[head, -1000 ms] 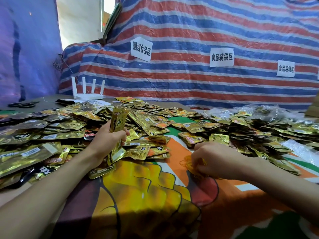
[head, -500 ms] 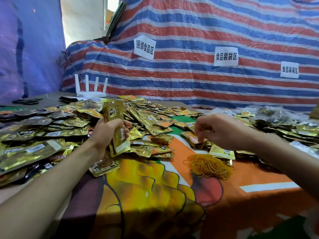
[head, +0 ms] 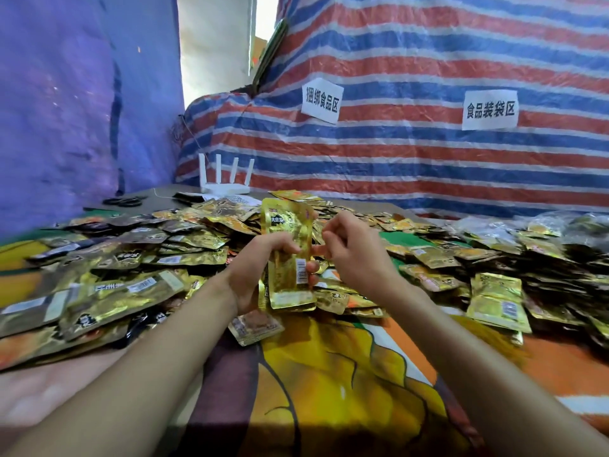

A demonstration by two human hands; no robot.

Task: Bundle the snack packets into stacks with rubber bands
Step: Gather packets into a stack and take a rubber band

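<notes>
My left hand (head: 260, 268) grips a stack of gold snack packets (head: 288, 245) and holds it upright over the table's middle. My right hand (head: 352, 255) is right beside the stack's right edge, its fingertips pinched as if on a thin rubber band that is hard to make out. Loose gold and dark packets lie in a big heap on the left (head: 131, 268) and another on the right (head: 494, 291). The pile of yellow rubber bands is mostly hidden behind my right forearm.
A colourful cartoon tablecloth (head: 329, 374) covers the near part of the table. At the back left stand a white router (head: 224, 183) and black scissors (head: 123, 201). A striped tarp wall (head: 428, 159) with paper labels rises behind the table.
My right hand left the rubber band pile and rose up to the stack. My left hand lifted the stack higher and toward the centre. The view shifted to the right.
</notes>
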